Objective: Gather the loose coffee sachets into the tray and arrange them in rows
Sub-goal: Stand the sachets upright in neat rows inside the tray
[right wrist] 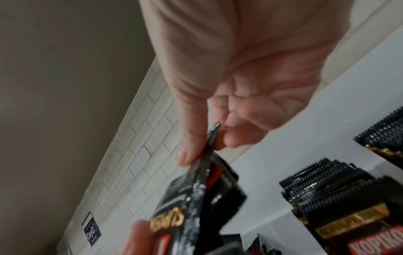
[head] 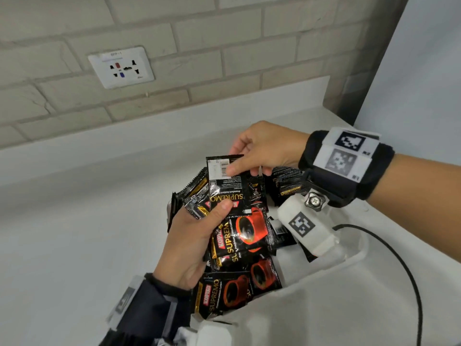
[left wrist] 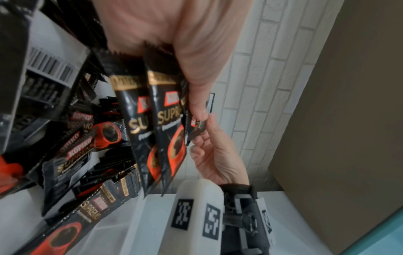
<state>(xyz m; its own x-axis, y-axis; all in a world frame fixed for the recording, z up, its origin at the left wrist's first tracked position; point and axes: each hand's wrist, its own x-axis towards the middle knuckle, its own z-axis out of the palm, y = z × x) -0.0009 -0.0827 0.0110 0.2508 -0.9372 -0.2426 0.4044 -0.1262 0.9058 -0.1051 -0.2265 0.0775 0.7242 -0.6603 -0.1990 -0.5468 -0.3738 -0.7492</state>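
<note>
Black Kopiko Supremo coffee sachets fill a translucent white tray (head: 359,255). My left hand (head: 217,216) grips a fanned bundle of sachets (head: 239,236) above the tray, thumb on top. My right hand (head: 245,168) pinches the upper edge of the top sachet (head: 224,186), whose barcode side shows. In the left wrist view the thumb (left wrist: 196,96) presses on the bundle of sachets (left wrist: 165,120). The right wrist view shows thumb and finger pinching the sachet's (right wrist: 196,198) corner. A row of sachets (head: 287,181) stands on edge at the tray's far end. More sachets (head: 224,293) lie loose at its near end.
The tray sits on a white counter (head: 74,245) against a brick wall with a socket plate (head: 121,67). A black cable (head: 409,275) curves over the counter at the right. A pale upright panel (head: 411,71) bounds the right side.
</note>
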